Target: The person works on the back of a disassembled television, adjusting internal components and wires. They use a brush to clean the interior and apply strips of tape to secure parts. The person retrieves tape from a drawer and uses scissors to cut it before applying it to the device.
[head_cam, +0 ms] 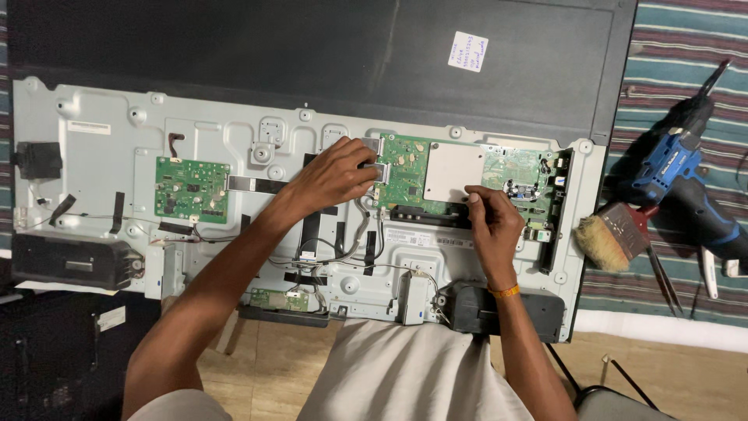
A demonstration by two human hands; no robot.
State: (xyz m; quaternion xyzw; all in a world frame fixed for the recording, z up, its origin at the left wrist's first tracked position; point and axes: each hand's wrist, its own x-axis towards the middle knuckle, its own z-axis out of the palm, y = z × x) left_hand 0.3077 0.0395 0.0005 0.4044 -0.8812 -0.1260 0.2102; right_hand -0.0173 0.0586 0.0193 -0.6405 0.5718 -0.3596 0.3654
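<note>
An opened flat-screen television lies face down, its grey metal back chassis (pixel 93 168) exposed. A large green main circuit board (pixel 405 175) with a white square shield (pixel 452 171) sits right of centre. My left hand (pixel 335 175) rests at the board's left edge, fingers pinching a flat ribbon cable connector (pixel 374 144). My right hand (pixel 495 226) sits at the board's lower edge, fingers curled and touching it below the shield; what it holds is hidden. A smaller green board (pixel 191 189) lies to the left.
A black back cover (pixel 273 47) with a white note (pixel 467 51) lies beyond the chassis. On the striped mat at the right are a blue cordless drill (pixel 686 183), a brush (pixel 608 238) and tweezers (pixel 664 281). Black speakers (pixel 70 261) (pixel 506 308) sit along the near edge.
</note>
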